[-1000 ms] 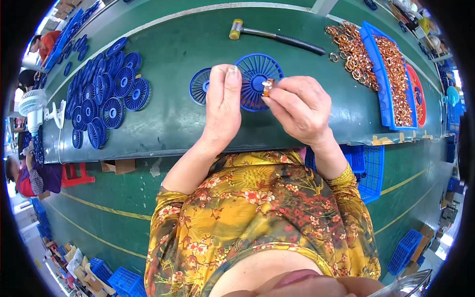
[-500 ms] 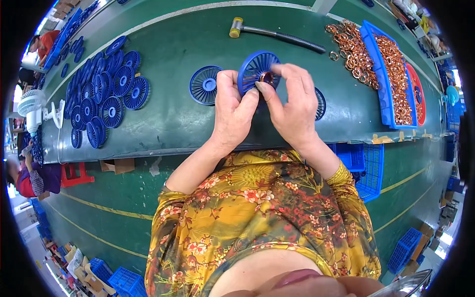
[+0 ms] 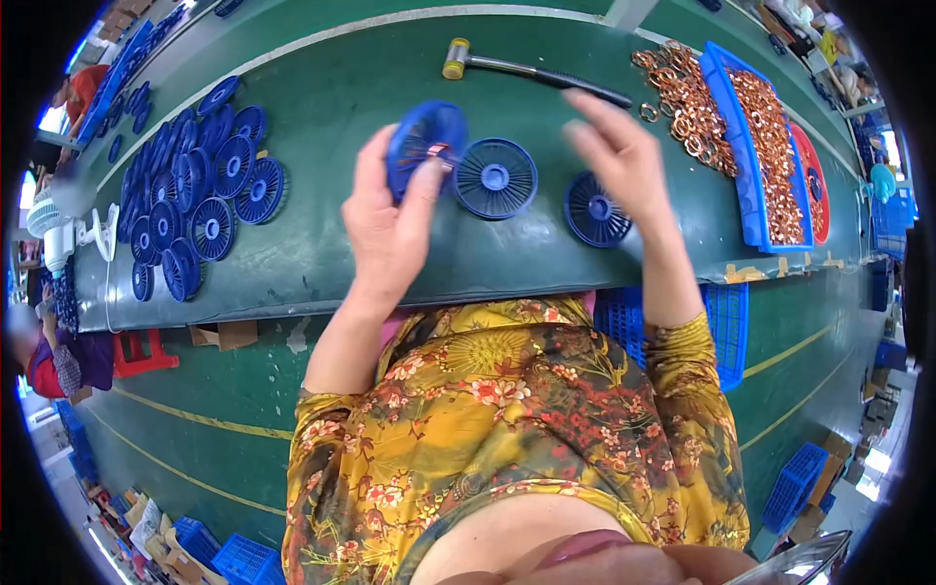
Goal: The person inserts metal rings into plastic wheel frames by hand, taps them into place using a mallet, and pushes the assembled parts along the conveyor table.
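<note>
My left hand (image 3: 385,229) is closed on the rim of a blue spoked plastic wheel (image 3: 417,132), raised above the green table and tilted. A copper-coloured ring (image 3: 439,151) shows at its hub, near my thumb; motion blurs how it sits. Just right of this wheel, a second blue wheel (image 3: 495,177) lies flat. My right hand (image 3: 629,171), also blurred, hovers with fingers apart and nothing in them. Below its fingertips another blue wheel (image 3: 595,219) rests on the table. A yellow-headed hammer (image 3: 536,71) lies beyond both hands.
A pile of blue wheels (image 3: 195,185) covers the table's left side. On the right are loose copper rings (image 3: 687,122) beside a blue tray (image 3: 753,210) full of them. A small fan (image 3: 58,224) stands at the left edge. Other people work at the far left.
My hands have parted. The left has carried the wheel to the left, while the right has let go of it and swung out to the right.
</note>
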`<action>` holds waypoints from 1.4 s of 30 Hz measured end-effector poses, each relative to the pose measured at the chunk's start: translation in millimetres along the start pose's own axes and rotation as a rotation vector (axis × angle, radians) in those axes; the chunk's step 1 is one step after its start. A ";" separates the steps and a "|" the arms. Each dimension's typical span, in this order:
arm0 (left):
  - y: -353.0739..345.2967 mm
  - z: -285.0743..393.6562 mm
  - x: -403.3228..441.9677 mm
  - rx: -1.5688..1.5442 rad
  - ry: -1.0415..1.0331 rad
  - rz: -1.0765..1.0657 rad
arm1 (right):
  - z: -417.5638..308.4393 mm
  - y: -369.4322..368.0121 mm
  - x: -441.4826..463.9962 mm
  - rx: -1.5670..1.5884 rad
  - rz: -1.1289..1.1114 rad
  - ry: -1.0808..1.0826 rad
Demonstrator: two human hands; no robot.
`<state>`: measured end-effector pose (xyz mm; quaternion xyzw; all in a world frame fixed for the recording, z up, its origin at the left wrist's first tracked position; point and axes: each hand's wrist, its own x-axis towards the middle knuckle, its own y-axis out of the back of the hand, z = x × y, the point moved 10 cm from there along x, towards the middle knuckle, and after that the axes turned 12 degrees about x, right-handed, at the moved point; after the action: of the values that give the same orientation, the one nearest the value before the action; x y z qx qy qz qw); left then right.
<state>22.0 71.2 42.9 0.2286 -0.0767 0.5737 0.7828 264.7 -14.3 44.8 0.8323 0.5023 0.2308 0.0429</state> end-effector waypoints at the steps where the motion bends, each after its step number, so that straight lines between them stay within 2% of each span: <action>1: 19.2 -0.8 4.3 0.158 -0.069 0.101 | 13.5 27.2 9.1 -0.235 0.109 -0.093; 2: 34.6 1.0 7.7 0.314 -0.182 0.192 | 29.7 52.9 17.0 -0.498 0.175 -0.066; 3: 38.5 -2.7 11.0 0.451 -0.223 0.183 | 49.1 73.1 22.9 -0.764 0.210 0.080; 5: 51.3 -13.2 15.7 0.739 -0.291 0.174 | 75.1 96.6 26.7 -0.865 0.189 -0.146; 6: 51.3 -25.8 17.5 0.758 -0.287 0.103 | 84.2 98.3 27.0 -0.871 0.132 -0.201; 7: 47.5 -40.2 19.2 0.770 -0.208 -0.038 | 96.5 104.4 28.0 -0.879 0.141 -0.088; 9: 36.6 -37.8 18.7 0.985 -0.347 -0.226 | 81.5 94.2 25.4 -0.879 0.123 -0.090; 12: 44.6 -38.9 36.4 0.839 -0.277 -0.360 | 76.3 89.9 26.6 -0.663 0.160 -0.105; 15: 61.9 -31.5 82.8 0.907 -0.361 -0.298 | 92.6 102.4 31.1 -0.566 0.239 -0.206; 16: 71.6 -33.5 106.4 0.982 -0.342 -0.241 | 96.3 108.2 31.2 -0.596 0.254 -0.229; 17: 81.6 -40.4 132.2 1.054 -0.324 -0.182 | 96.5 112.7 33.4 -0.709 0.263 -0.164; 19: 106.9 -78.8 185.8 1.404 -0.210 -0.092 | 97.5 120.0 32.0 -0.940 0.279 -0.035; 21: 140.0 -119.0 225.7 1.558 -0.154 0.073 | 88.0 116.6 29.4 -0.890 0.297 -0.013; 23: 172.7 -166.3 247.8 1.726 0.159 -0.022 | 67.9 103.7 25.4 -0.895 0.258 -0.022; 25: 186.7 -199.2 250.0 1.685 0.348 -0.234 | 79.4 98.0 20.6 -0.852 0.177 -0.126; 26: 194.2 -220.7 250.2 1.641 0.387 -0.308 | 77.8 95.2 19.3 -0.838 0.161 -0.111; 27: 200.5 -223.2 249.6 1.660 0.441 -0.291 | 76.5 94.4 17.4 -0.777 0.165 -0.117; 30: 212.0 -218.9 258.6 1.700 0.230 -0.132 | 56.4 86.8 15.3 -0.519 0.174 -0.014; 31: 219.3 -225.2 263.5 1.619 0.207 -0.091 | 44.5 85.6 14.5 -0.480 0.213 -0.056; 32: 209.2 -191.6 252.4 1.539 0.123 0.017 | 36.3 84.7 11.7 -0.386 0.254 -0.140; 33: 192.7 -152.2 235.8 1.481 0.127 0.068 | 34.7 84.7 7.2 -0.285 0.291 -0.218; 37: 124.9 -40.8 153.1 0.982 -0.255 0.247 | 28.6 65.1 -7.6 0.258 0.266 -0.121; 39: 88.6 -4.3 107.0 0.770 -0.255 0.213 | 14.6 50.1 -16.7 0.431 0.248 -0.103; 42: 41.8 8.1 56.9 0.354 -0.134 0.093 | -5.9 29.2 -27.9 0.462 0.178 -0.016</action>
<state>2.9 126.7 83.0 0.3967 -0.0369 0.5974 0.6960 275.1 -53.4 49.3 0.8628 0.4659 0.1061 -0.1650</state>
